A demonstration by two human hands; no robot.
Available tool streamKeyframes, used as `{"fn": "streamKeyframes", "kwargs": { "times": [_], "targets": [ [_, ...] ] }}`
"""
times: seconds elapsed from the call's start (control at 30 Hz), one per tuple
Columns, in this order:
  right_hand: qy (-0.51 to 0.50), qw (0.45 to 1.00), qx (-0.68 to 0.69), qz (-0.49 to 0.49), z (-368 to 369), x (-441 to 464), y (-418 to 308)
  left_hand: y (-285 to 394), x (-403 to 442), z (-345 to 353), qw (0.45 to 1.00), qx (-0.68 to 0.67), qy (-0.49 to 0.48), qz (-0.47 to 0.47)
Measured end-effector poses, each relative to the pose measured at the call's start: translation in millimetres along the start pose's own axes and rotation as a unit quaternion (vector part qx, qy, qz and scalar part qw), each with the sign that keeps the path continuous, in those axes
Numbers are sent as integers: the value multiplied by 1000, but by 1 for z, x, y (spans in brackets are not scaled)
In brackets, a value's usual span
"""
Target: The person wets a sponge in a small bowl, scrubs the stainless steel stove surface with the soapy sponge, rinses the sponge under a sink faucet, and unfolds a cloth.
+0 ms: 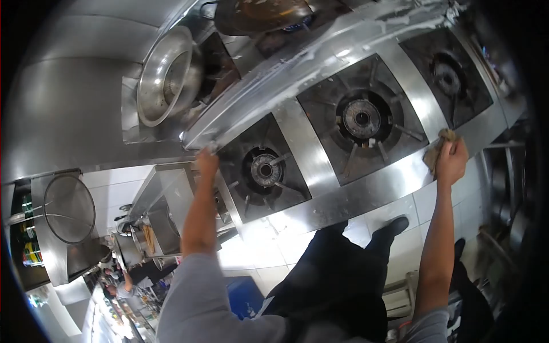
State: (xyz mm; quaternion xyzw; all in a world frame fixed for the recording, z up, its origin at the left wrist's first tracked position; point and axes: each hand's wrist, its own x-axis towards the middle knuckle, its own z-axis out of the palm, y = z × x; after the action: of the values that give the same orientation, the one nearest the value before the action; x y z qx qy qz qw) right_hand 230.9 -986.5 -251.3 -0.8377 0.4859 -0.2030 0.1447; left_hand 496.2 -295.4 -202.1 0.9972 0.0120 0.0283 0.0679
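Observation:
A steel stove with several burners crosses the view. My right hand [452,162] is closed on a brown cloth [436,153], which lies against the metal front strip [394,178] below the right burners. Over at the stove's left end, my left hand [207,162] is beside the left burner [266,170], near the raised steel ledge [251,121]. Its fingers are blurred, and a small pale thing at them is too unclear to name. The middle burner [362,119] lies between my two hands.
A large metal bowl [166,80] and a dark pan [260,14] stand behind the ledge. A round strainer [70,208] is at the left. Another person [128,286] is at the lower left, and a blue bin [245,297] is on the floor.

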Motion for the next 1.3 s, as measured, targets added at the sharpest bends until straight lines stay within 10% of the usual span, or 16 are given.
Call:
{"fn": "streamKeyframes", "kwargs": {
  "times": [0.07, 0.23, 0.33, 0.5, 0.8, 1.07, 1.13, 1.3],
  "targets": [
    [-15, 1000, -17, 7, 3, 0, 0, 86, -1, -2, 990, -108, 11, -85],
    [46, 997, -44, -32, 13, 1, 7, 281, 36, 66, 940, -170, -78, 286],
    [38, 997, -42, -46, 2, -1, -6, 248, 42, 50, 895, -194, -59, 398],
    [41, 996, -61, -57, 8, 3, -1, 47, 12, -40, 949, 86, -163, 255],
    [15, 998, -41, -51, 3, 0, -10, 85, 43, -4, 914, -73, -111, 383],
    [10, 997, -59, -42, 5, -2, -11, -87, -170, 1, 987, -84, -133, 12],
    [-30, 997, -64, -14, 3, 0, -13, -48, -247, -16, 989, -90, 22, 117],
    [-52, 996, -74, 3, -3, -2, -24, -65, -184, -3, 998, -40, -27, 33]
  ]
}}
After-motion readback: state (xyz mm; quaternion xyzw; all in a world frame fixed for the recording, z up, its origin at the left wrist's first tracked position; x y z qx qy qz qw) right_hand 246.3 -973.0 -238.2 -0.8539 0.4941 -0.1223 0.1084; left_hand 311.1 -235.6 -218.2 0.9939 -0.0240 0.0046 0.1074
